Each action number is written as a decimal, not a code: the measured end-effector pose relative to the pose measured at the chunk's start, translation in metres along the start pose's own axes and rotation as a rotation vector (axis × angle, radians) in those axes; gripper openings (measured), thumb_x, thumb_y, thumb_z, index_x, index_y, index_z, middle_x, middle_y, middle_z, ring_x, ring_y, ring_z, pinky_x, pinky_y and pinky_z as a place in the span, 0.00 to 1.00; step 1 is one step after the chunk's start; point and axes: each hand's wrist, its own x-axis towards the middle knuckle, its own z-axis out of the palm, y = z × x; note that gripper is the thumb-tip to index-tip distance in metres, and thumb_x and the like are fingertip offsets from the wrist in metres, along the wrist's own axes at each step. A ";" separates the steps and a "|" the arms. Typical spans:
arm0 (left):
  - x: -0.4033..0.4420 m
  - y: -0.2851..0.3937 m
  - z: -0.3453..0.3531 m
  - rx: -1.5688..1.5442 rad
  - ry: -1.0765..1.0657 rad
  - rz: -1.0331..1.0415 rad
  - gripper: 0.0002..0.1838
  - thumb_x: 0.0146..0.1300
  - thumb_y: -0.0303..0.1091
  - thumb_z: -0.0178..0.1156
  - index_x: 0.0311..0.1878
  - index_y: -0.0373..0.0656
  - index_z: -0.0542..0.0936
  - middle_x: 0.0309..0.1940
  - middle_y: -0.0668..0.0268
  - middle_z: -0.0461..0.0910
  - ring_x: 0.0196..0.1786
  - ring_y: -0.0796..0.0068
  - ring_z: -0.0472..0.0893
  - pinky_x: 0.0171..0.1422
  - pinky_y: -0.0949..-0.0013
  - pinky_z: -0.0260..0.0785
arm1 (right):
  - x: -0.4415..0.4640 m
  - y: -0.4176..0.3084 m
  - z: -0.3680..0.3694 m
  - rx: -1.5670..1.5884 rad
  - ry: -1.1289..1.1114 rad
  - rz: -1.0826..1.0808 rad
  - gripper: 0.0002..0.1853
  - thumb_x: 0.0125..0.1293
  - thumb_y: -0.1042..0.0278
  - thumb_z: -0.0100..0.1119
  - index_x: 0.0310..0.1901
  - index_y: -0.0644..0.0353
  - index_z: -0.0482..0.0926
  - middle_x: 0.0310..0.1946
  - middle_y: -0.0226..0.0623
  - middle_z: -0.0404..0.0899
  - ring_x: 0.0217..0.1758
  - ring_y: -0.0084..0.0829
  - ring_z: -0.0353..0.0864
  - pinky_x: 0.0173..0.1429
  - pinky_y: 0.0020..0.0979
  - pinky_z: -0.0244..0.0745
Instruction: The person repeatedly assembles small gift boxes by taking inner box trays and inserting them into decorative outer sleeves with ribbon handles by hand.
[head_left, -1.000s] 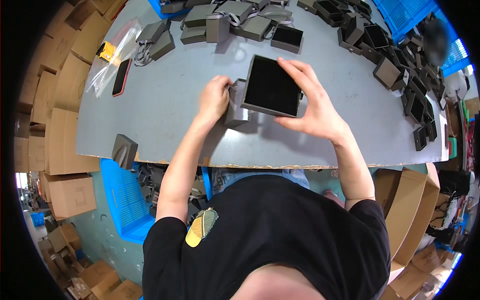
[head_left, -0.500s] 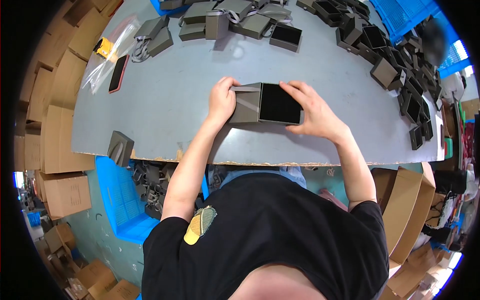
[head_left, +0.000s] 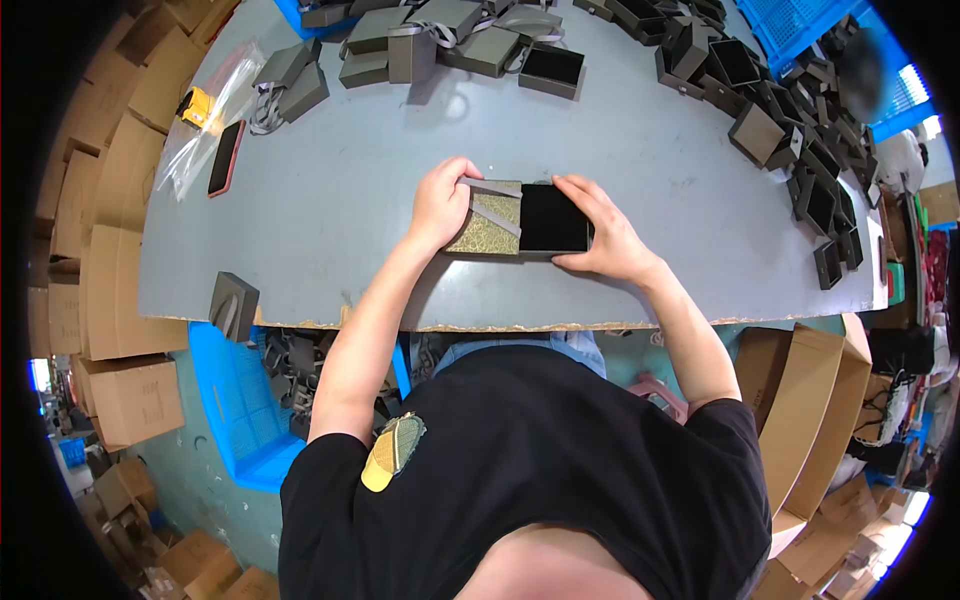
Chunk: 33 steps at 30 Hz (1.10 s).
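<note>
Just in front of me, a sleeve (head_left: 487, 232) with a gold-looking textured face and grey ribbon strips lies at the table's middle. My left hand (head_left: 440, 205) is wrapped round its left end. A black-lined open tray (head_left: 553, 218) sticks out from the sleeve's right side. My right hand (head_left: 607, 228) grips this tray at its right end, thumb at the near edge and fingers at the far edge. Sleeve and tray are in line and touching. How far the tray reaches inside the sleeve is hidden.
Grey boxes with ribbons (head_left: 410, 55) lie at the back. Many open trays (head_left: 757, 132) pile up at the right. A phone (head_left: 226, 158) and a yellow object (head_left: 196, 107) lie left. One box (head_left: 234, 306) sits at the near-left edge, above a blue crate (head_left: 235, 410).
The tray, earlier held raised and tilted beside the sleeve, has come down in line with it. The sleeve has turned, and its gold-looking face now shows. Both hands keep their hold.
</note>
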 end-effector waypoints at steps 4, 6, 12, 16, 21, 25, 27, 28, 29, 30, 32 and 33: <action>0.002 0.002 0.000 0.039 0.006 0.028 0.11 0.51 0.20 0.47 0.36 0.35 0.76 0.34 0.51 0.78 0.41 0.48 0.78 0.49 0.54 0.71 | -0.001 0.001 0.020 0.008 0.060 0.023 0.52 0.46 0.64 0.77 0.75 0.62 0.61 0.68 0.51 0.64 0.74 0.53 0.63 0.76 0.43 0.63; 0.002 0.003 0.001 0.047 0.015 0.026 0.10 0.51 0.20 0.47 0.36 0.35 0.76 0.33 0.51 0.77 0.40 0.48 0.77 0.49 0.54 0.71 | 0.000 0.002 0.025 -0.032 0.047 0.007 0.52 0.51 0.60 0.74 0.76 0.62 0.57 0.69 0.52 0.62 0.77 0.55 0.57 0.78 0.44 0.59; 0.001 0.010 0.006 0.030 -0.063 0.023 0.10 0.52 0.19 0.49 0.37 0.35 0.77 0.34 0.52 0.78 0.40 0.48 0.78 0.48 0.55 0.71 | 0.011 -0.003 0.056 0.426 0.170 0.059 0.41 0.74 0.56 0.50 0.81 0.56 0.44 0.82 0.53 0.38 0.85 0.54 0.33 0.85 0.48 0.36; -0.026 0.031 0.002 0.012 -0.140 -0.003 0.07 0.56 0.26 0.61 0.38 0.38 0.78 0.35 0.57 0.79 0.42 0.51 0.79 0.48 0.57 0.71 | 0.016 -0.051 0.107 0.229 0.312 0.154 0.39 0.74 0.54 0.51 0.80 0.57 0.48 0.80 0.60 0.40 0.84 0.57 0.39 0.84 0.48 0.42; -0.070 0.080 -0.071 0.475 -0.566 0.061 0.53 0.41 0.43 0.80 0.73 0.45 0.65 0.72 0.52 0.66 0.76 0.47 0.63 0.81 0.40 0.48 | 0.030 -0.072 0.109 0.488 0.053 0.161 0.39 0.75 0.51 0.51 0.80 0.54 0.49 0.80 0.63 0.38 0.83 0.61 0.41 0.83 0.49 0.46; -0.112 0.093 -0.109 0.562 -0.706 -0.135 0.61 0.36 0.37 0.80 0.78 0.50 0.59 0.70 0.51 0.65 0.75 0.46 0.63 0.81 0.36 0.47 | 0.056 -0.098 0.096 0.751 -0.398 0.141 0.35 0.76 0.48 0.52 0.77 0.57 0.60 0.77 0.61 0.53 0.82 0.55 0.50 0.81 0.48 0.53; -0.126 0.110 -0.138 0.710 -0.703 -0.270 0.59 0.35 0.30 0.78 0.77 0.51 0.61 0.67 0.52 0.66 0.73 0.47 0.65 0.81 0.36 0.49 | 0.084 -0.085 0.067 0.558 -0.508 0.030 0.29 0.75 0.53 0.53 0.72 0.57 0.68 0.75 0.50 0.62 0.74 0.46 0.69 0.80 0.43 0.58; -0.136 0.110 -0.153 0.760 -0.678 -0.327 0.57 0.38 0.29 0.76 0.77 0.51 0.62 0.65 0.51 0.67 0.73 0.47 0.66 0.80 0.35 0.50 | 0.094 -0.083 0.046 0.467 -0.303 0.048 0.22 0.72 0.61 0.56 0.64 0.59 0.76 0.68 0.46 0.73 0.69 0.48 0.74 0.75 0.42 0.66; -0.145 0.108 -0.168 0.810 -0.654 -0.381 0.55 0.40 0.27 0.75 0.77 0.52 0.62 0.64 0.50 0.68 0.72 0.46 0.66 0.79 0.35 0.50 | 0.111 -0.058 0.034 0.214 -0.133 -0.038 0.20 0.68 0.65 0.57 0.60 0.59 0.78 0.65 0.46 0.75 0.66 0.49 0.76 0.73 0.43 0.68; -0.151 0.110 -0.180 0.843 -0.631 -0.417 0.55 0.41 0.25 0.75 0.77 0.53 0.63 0.65 0.51 0.68 0.72 0.45 0.66 0.79 0.37 0.51 | 0.132 -0.023 0.021 -0.039 0.044 -0.120 0.19 0.65 0.68 0.59 0.57 0.60 0.80 0.62 0.46 0.78 0.63 0.50 0.78 0.70 0.44 0.71; -0.147 0.121 -0.203 0.873 -0.734 -0.481 0.53 0.42 0.28 0.76 0.76 0.52 0.64 0.69 0.49 0.67 0.74 0.44 0.65 0.80 0.42 0.53 | 0.172 0.046 -0.011 -0.439 0.275 -0.200 0.18 0.57 0.74 0.59 0.51 0.57 0.84 0.56 0.43 0.81 0.63 0.47 0.77 0.69 0.44 0.70; -0.140 0.123 -0.212 0.871 -0.795 -0.488 0.52 0.43 0.30 0.76 0.76 0.51 0.65 0.69 0.48 0.68 0.74 0.44 0.65 0.80 0.44 0.54 | 0.183 0.067 -0.026 -0.615 0.266 -0.133 0.20 0.61 0.71 0.59 0.56 0.51 0.83 0.64 0.43 0.76 0.69 0.48 0.71 0.71 0.47 0.67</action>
